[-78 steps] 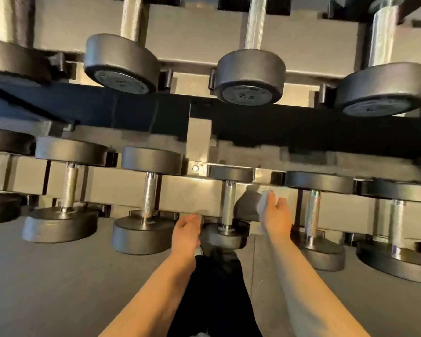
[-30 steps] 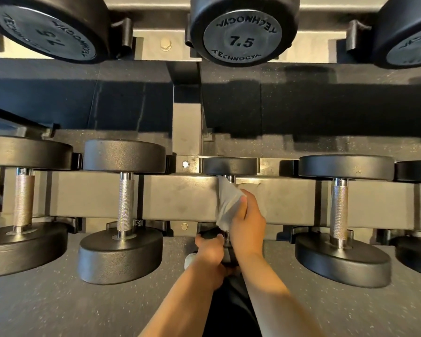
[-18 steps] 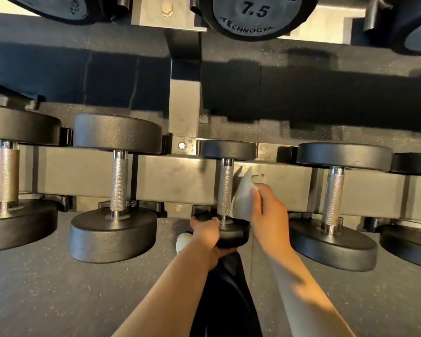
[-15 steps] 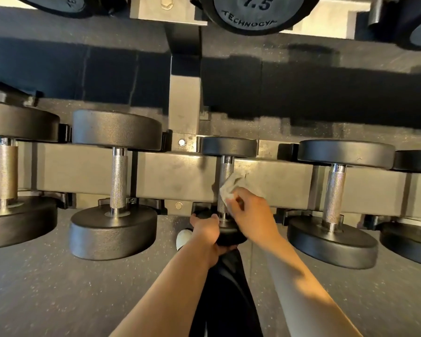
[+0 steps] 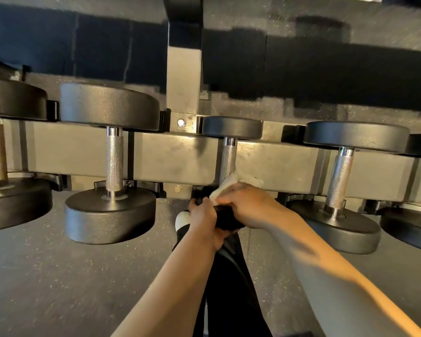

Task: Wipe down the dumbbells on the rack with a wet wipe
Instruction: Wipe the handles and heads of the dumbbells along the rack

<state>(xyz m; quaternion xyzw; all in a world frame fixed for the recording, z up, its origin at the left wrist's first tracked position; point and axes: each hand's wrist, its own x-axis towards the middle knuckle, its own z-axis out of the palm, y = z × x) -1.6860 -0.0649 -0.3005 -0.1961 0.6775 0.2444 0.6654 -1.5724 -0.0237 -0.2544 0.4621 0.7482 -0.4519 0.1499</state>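
My left hand (image 5: 206, 223) gripping near head of small dumbbell (image 5: 229, 156) on rack (image 5: 170, 154); my right hand (image 5: 249, 205) clutching wet wipe (image 5: 225, 187) against handle base, just above left.

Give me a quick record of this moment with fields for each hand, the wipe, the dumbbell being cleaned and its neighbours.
left hand: grips the near black head of the small dumbbell
right hand: holds the crumpled white wet wipe at the handle's lower end
small black dumbbell with knurled steel handle: on the grey metal rack
neighbours: larger black dumbbell at left, another at right, both untouched
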